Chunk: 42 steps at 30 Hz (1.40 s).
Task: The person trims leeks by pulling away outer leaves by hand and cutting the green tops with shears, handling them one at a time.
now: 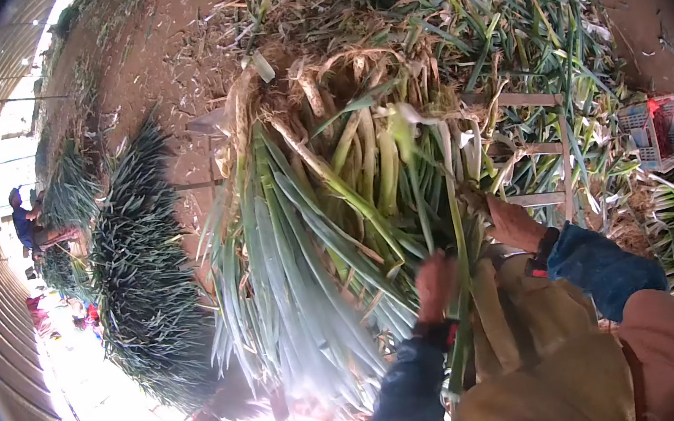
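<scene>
A heap of long green onions (269, 211) lies in front of me, their dirty roots at the far end and their leaves hanging toward me. My left hand (436, 287), smeared by motion, is closed around a green onion (418, 191) whose pale end points away and is blurred too. To the right, my right hand (516, 223) is curled beside another upright stalk (453, 195), close to a brown, withered leaf (472, 199). What its fingers grip is hidden. Both arms wear blue sleeve covers, above a brown apron (546, 379).
Loose leaves and trimmings (498, 10) cover the ground ahead. A slatted rack (533, 150) shows beside the heap. At right stands a pale plastic crate (655, 134); at left, a long stack of green onions (145, 270). Farther left, another person (25, 222) sits by a pile.
</scene>
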{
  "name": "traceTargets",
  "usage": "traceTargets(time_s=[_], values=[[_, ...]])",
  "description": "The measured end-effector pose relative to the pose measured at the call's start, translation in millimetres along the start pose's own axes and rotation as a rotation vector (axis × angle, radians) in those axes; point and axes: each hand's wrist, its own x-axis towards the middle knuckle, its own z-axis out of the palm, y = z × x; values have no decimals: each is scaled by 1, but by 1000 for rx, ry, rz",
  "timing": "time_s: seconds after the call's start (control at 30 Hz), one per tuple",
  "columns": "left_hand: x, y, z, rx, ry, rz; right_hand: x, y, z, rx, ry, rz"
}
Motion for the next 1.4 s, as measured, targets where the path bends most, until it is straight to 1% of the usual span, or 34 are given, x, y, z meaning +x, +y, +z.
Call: traceTargets(time_s=[0.07, 0.1, 0.13, 0.23, 0.27, 0.33, 0.37, 0.4, 0.43, 0.47, 0.5, 0.57, 0.6, 0.7, 0.73, 0.8, 0.87, 0.93, 1.03, 1.07, 1.1, 1.13, 1.17, 1.2, 1.23, 1.27, 1.3, 1.33, 1.37, 1.4], values=[[31, -5, -33, 222, 522, 44, -13, -14, -8, 22, -69, -45], [52, -9, -55, 154, 636, -3, -13, -20, -9, 31, -94, -75], [68, -13, -69, 86, 745, -52, -13, -24, -4, 83, -47, -165], [105, -29, -65, 117, 718, -284, -8, -50, -4, 205, -128, -130], [107, -29, -65, 27, 661, -329, -9, -61, -7, 138, 9, -236], [96, -19, -75, -144, 536, -423, -19, -75, -18, 165, 17, -309], [94, -19, -76, -171, 553, -409, -23, -80, -22, 179, 24, -348], [93, -22, -74, -203, 572, -393, -27, -83, -24, 193, -61, -251], [91, -23, -69, -239, 585, -377, -31, -82, -23, 196, -73, -234], [90, -33, -65, -302, 622, -229, -35, -80, -22, 199, -87, -218], [90, -40, -63, -556, 567, -151, -37, -80, -21, 201, -98, -204], [90, -54, -57, -1051, 440, 8, -42, -83, -21, 188, -68, -244], [87, -51, -60, -1157, 408, -112, -44, -82, -19, 172, -72, -257], [81, -56, -92, -830, 243, -189, -40, -74, -4, 126, -84, -313], [73, -48, -118, -961, 81, -252, -35, -70, 0, 107, -83, -337], [83, -36, -154, -743, -35, -251, -30, -68, 1, 90, -125, -348], [107, -39, -211, -668, -68, -292, -21, -70, -2, 62, -166, -358], [131, -50, -251, 308, 597, -42, -7, -77, -8, 23, -204, -357], [125, -20, -253, 267, 756, -149, 29, -85, -11, 75, -135, -270], [120, -8, -248, 254, 806, -189, 40, -84, -7, 170, -126, -223], [116, 3, -239, 241, 857, -228, 41, -84, -10, 215, -105, -235], [114, -13, -195, -117, 855, 12, 42, -85, -16, 260, -81, -246], [113, -18, -157, -196, 765, -22, 41, -86, -24, 303, -54, -253], [114, -15, -126, -122, 622, -224, 34, -88, -38, 320, -117, -205], [117, -11, -98, -11, 446, -449, 27, -88, -47, 298, -121, -177], [121, -11, -81, -8, 433, -514, 18, -87, -52, 276, -129, -149], [124, -9, -68, -64, 561, -507, 11, -84, -53, 251, -136, -123], [129, -11, -65, -35, 556, -500, 3, -80, -51, 255, -107, -139], [132, -13, -61, -2, 548, -495, -4, -77, -48, 263, -131, -140], [130, -12, -63, -22, 599, -513, -11, -75, -45, 272, -151, -143]])
